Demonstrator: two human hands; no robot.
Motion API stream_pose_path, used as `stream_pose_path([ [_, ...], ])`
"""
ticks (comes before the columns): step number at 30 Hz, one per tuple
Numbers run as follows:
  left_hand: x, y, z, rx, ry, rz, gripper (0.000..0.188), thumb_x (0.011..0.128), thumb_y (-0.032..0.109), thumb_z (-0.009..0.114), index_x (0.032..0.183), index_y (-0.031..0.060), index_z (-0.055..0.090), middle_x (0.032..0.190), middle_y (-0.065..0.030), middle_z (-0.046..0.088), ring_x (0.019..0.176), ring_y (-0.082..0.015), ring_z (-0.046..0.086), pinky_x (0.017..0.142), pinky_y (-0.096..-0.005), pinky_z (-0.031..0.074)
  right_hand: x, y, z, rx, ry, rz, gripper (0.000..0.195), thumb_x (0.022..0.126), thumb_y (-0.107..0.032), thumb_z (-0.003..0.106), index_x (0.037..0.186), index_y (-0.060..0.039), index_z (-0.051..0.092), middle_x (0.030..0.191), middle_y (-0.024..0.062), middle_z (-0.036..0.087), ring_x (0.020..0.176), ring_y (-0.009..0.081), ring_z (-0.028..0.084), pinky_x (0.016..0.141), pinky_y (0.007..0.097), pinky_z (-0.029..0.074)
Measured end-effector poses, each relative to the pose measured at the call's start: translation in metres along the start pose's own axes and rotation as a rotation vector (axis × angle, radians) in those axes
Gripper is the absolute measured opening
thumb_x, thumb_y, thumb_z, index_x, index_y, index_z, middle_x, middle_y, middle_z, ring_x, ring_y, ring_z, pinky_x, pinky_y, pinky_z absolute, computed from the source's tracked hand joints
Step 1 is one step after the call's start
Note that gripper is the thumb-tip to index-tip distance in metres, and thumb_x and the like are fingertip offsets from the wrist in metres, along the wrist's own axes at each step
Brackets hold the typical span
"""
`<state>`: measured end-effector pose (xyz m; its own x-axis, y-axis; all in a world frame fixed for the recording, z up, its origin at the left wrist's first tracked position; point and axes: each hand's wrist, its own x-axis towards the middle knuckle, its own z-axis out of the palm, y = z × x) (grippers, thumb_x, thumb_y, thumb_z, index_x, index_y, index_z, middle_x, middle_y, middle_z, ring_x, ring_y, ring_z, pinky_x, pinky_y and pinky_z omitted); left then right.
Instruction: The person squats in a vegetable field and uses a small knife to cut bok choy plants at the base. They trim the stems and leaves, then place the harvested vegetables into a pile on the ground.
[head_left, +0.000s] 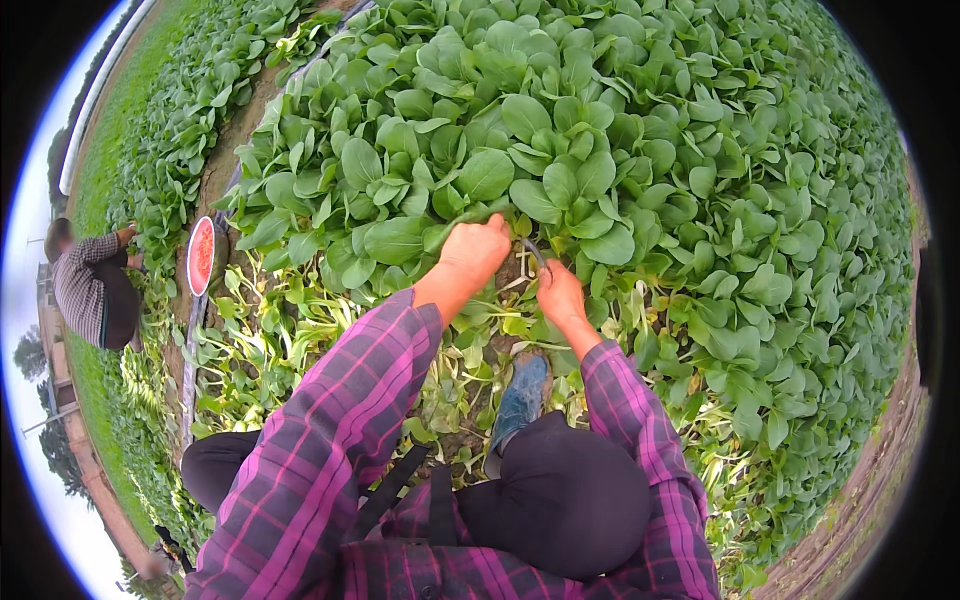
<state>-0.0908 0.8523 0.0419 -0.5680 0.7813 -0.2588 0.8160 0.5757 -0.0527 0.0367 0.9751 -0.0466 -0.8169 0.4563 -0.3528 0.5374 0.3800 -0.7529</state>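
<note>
My left hand (475, 251) is closed on a leafy green plant at the edge of a dense bed of leafy greens (487, 176). Part of the gripped plant lies hidden under the fingers. Just to the right, my right hand (561, 291) holds a small curved metal tool (534, 250), likely a sickle, whose tip points up and left towards the plant bases. The handle is mostly covered by the fingers. Pale stems and loose leaves (517, 324) lie on the soil right below both hands.
Cut greens and yellowed leaves (285, 315) cover the ground at left. A red-lined bowl (201, 255) stands beside a plastic strip (192, 375). A person in a checked shirt (84, 289) crouches at far left; another person (159, 561) is partly visible lower left. My blue shoe (523, 390) is near the hands.
</note>
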Motion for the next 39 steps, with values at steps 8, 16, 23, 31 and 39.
stream_pose_path([
  [8, 0.014, -0.045, 0.017, 0.041, 0.053, 0.008, 0.015, 0.073, 0.006, 0.062, 0.087, 0.0078, 0.064, 0.097, -0.0104, 0.060, 0.071, -0.0268, 0.069, 0.061, -0.0398, 0.055, 0.033, 0.022, 0.016, 0.148, -0.055, -0.042, 0.030, 0.097, -0.023, 0.044, 0.108, -0.0020, 0.061, 0.100, 0.0248, 0.064, 0.091, 0.0444, 0.060, 0.080, 0.0458, 0.047],
  [16, 0.015, -0.052, 0.024, -0.031, 0.077, -0.008, 0.011, 0.074, 0.007, 0.061, 0.084, 0.0085, 0.064, 0.091, -0.0116, 0.059, 0.070, -0.0303, 0.067, 0.061, -0.0421, 0.054, 0.046, 0.003, 0.016, 0.175, -0.197, 0.131, 0.029, 0.094, -0.018, 0.045, 0.109, 0.0023, 0.060, 0.104, 0.0228, 0.067, 0.097, 0.0421, 0.062, 0.087, 0.0444, 0.047],
  [23, 0.009, -0.052, 0.021, -0.252, 0.074, -0.014, 0.009, 0.082, 0.014, 0.063, 0.090, 0.0101, 0.066, 0.095, -0.0110, 0.061, 0.077, -0.0325, 0.065, 0.068, -0.0448, 0.052, 0.009, 0.033, 0.029, 0.238, -0.144, 0.042, 0.025, 0.097, -0.020, 0.044, 0.109, -0.0048, 0.060, 0.088, 0.0166, 0.067, 0.079, 0.0292, 0.063, 0.074, 0.0391, 0.048],
  [31, -0.041, -0.058, -0.016, -1.155, -0.037, -0.112, 0.015, 0.085, 0.006, 0.071, 0.100, 0.0069, 0.069, 0.092, -0.0016, 0.055, 0.076, -0.0058, 0.058, 0.063, -0.0238, 0.050, -0.027, -0.044, -0.037, 1.262, -0.170, 0.081, 0.031, 0.095, -0.021, 0.060, 0.123, -0.0113, 0.050, 0.104, 0.0024, 0.057, 0.075, 0.0083, 0.054, 0.052, 0.0199, 0.043],
  [39, -0.110, 0.001, -0.096, -0.505, 0.204, -0.038, 0.079, 0.068, 0.027, 0.084, 0.138, 0.0164, 0.050, 0.123, -0.0087, 0.054, 0.095, -0.0261, 0.060, 0.080, -0.0379, 0.049, -0.077, -0.056, -0.082, 1.020, -0.276, 0.025, 0.027, 0.088, -0.012, 0.071, 0.109, -0.0043, 0.057, 0.072, -0.0026, 0.056, 0.052, 0.0034, 0.047, 0.045, 0.0186, 0.037],
])
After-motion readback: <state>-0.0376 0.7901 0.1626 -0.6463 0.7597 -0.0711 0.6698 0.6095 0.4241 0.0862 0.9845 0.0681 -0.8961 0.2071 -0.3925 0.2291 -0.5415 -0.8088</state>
